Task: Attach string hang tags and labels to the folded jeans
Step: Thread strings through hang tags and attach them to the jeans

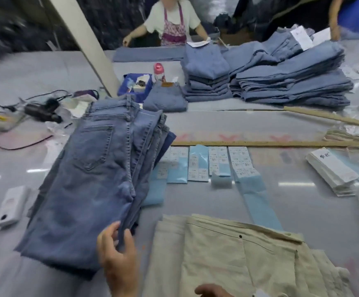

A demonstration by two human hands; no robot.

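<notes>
Head cam: my left hand (115,249) has its grip pinched on the near edge of the blue jeans stack (93,172), which lies slanted on the left of the tabletop (281,202). My right hand (211,290) barely pokes in at the bottom edge, can't tell its grip. Beige trousers (238,260) lie right in front of me, label strips (197,162) sit in a row beyond them, and a white tag bundle (332,171) is off to the right
</notes>
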